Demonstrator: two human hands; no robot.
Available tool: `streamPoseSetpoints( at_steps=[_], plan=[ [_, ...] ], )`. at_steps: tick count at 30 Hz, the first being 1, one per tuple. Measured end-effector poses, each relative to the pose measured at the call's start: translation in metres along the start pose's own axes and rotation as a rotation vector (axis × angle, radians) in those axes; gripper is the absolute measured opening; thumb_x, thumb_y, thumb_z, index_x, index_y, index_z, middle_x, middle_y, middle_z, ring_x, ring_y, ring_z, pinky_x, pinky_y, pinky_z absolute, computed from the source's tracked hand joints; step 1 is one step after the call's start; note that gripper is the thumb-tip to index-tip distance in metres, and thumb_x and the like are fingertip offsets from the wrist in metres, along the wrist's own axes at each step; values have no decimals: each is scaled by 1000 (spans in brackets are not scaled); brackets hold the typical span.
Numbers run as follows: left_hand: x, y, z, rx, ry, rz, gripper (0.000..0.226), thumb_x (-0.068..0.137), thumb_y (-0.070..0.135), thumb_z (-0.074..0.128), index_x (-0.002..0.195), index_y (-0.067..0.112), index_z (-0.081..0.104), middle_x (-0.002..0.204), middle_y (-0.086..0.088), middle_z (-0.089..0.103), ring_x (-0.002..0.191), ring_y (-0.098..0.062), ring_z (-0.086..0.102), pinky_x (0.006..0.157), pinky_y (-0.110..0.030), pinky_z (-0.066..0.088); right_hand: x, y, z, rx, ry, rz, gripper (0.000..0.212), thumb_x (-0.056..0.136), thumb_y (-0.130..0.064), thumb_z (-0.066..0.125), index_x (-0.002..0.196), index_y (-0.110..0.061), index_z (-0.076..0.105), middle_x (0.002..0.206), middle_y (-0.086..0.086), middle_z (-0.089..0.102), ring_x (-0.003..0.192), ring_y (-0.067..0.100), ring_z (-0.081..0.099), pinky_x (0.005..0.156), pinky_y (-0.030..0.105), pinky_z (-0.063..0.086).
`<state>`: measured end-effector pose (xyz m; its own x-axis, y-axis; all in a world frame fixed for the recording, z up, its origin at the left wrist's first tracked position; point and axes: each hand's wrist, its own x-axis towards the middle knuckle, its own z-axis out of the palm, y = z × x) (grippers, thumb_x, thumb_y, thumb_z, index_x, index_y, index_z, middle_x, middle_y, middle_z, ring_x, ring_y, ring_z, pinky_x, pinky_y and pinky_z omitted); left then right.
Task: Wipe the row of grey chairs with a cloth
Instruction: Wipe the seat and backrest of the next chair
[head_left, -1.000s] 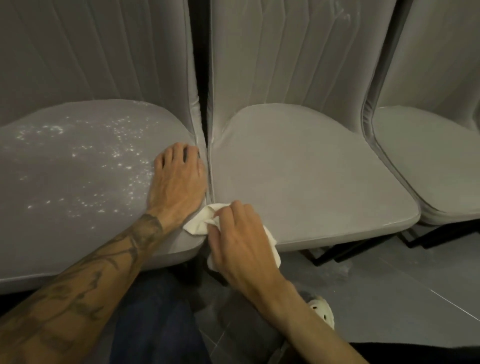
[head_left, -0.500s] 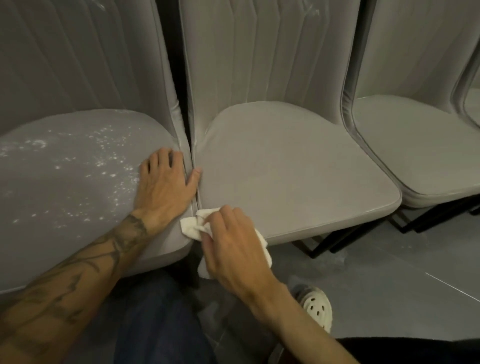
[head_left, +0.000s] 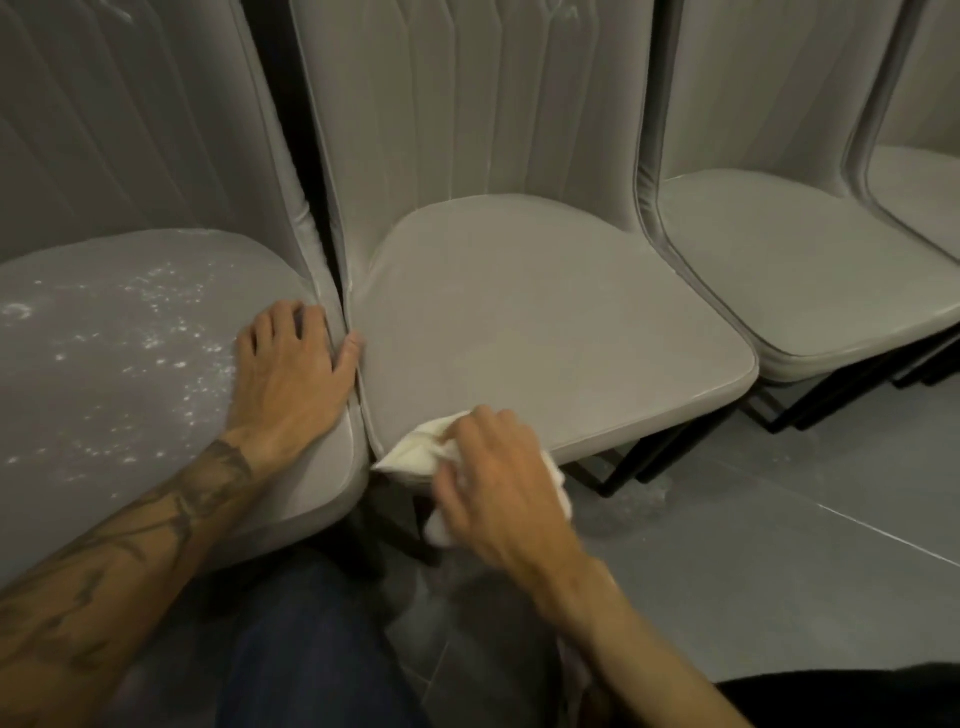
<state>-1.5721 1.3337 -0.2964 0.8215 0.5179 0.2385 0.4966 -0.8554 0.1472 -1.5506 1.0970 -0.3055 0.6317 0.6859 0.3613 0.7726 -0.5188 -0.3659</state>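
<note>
Grey floor tiles (head_left: 769, 571) run under a row of grey padded chairs, and your landmark is the middle chair seat (head_left: 545, 322). Your right hand (head_left: 498, 478) sits at that seat's front left corner, fingers curled down and bunched round the white cloth (head_left: 415, 452), which presses on the seat's front edge and spills over it. The cloth is crumpled; its long axis lies roughly along that front edge, and its pointed corner aims left at the gap beside the seat. Just left of the middle seat, your left hand (head_left: 285, 374) lies flat on the neighbouring chair seat (head_left: 104, 415), fingers close together and only slightly bent, thumb spread out into the gap and touching the middle seat's side. White specks (head_left: 171, 332) dot that neighbouring seat. Right of the middle seat stands a third chair (head_left: 810, 270), with black legs (head_left: 649, 457) showing below. Your jeans-clad knee (head_left: 311, 649) is in front of the middle seat.
</note>
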Motion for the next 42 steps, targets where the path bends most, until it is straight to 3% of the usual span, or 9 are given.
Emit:
streamPoseSetpoints(
  at_steps=[7,12,16,21,23,26,32,36,42],
  plan=[
    [-1,1,1,10,48,-5,41,105,43,51,119,4,52,123,-28,51,109,-45,49,95,-59,42,9,104,-52,-126,155,369,14,90,-24,60,91,-10,58,92,10,55,85,29,48,78,46,40],
    [-1,9,-8,49,14,-23,51,104,53,36,115,5,51,119,-27,51,106,-46,49,92,-61,43,3,70,-24,-140,93,198,16,92,-35,49,94,-19,52,93,0,51,82,21,44,75,39,39],
    [-4,12,-14,27,-4,-36,55,100,55,34,114,4,51,116,-30,51,103,-49,50,88,-63,44,-6,126,-56,-211,76,131,20,92,-31,47,100,-14,53,96,5,51,84,25,44,77,42,40],
    [-1,17,-20,2,-35,-17,60,100,57,33,130,9,52,127,-28,52,111,-49,51,92,-63,44,21,211,-100,-327,99,508,28,93,-27,45,102,-2,56,103,21,55,94,40,50,84,48,41],
    [1,20,-22,-10,-32,-20,60,101,56,31,132,9,53,127,-27,53,112,-49,51,93,-64,44,26,209,-99,-436,117,441,29,90,-24,40,94,0,56,96,24,56,86,41,52,76,49,45],
    [6,21,-22,12,-47,-6,56,101,54,32,124,8,54,121,-29,54,105,-51,53,87,-65,46,10,201,-89,-524,58,135,22,87,-15,37,81,-3,54,82,20,54,69,35,48,60,48,46],
    [20,13,-7,101,-214,65,75,100,55,14,128,3,59,132,-28,51,112,-52,51,91,-65,43,68,256,-101,-470,-17,465,22,99,-18,45,109,1,52,110,23,53,95,39,47,79,45,32],
    [22,20,-7,32,-173,-5,59,100,48,30,123,3,62,132,-31,54,109,-54,56,90,-66,45,82,270,-92,-542,-27,431,22,98,-13,42,112,1,53,110,23,53,95,37,47,81,45,33],
    [28,10,5,121,-271,96,81,105,47,7,139,-5,59,152,-33,46,136,-53,44,102,-63,36,113,282,-78,-544,-70,361,30,97,-12,35,111,5,54,110,26,56,98,39,50,84,47,33]
  ],
)
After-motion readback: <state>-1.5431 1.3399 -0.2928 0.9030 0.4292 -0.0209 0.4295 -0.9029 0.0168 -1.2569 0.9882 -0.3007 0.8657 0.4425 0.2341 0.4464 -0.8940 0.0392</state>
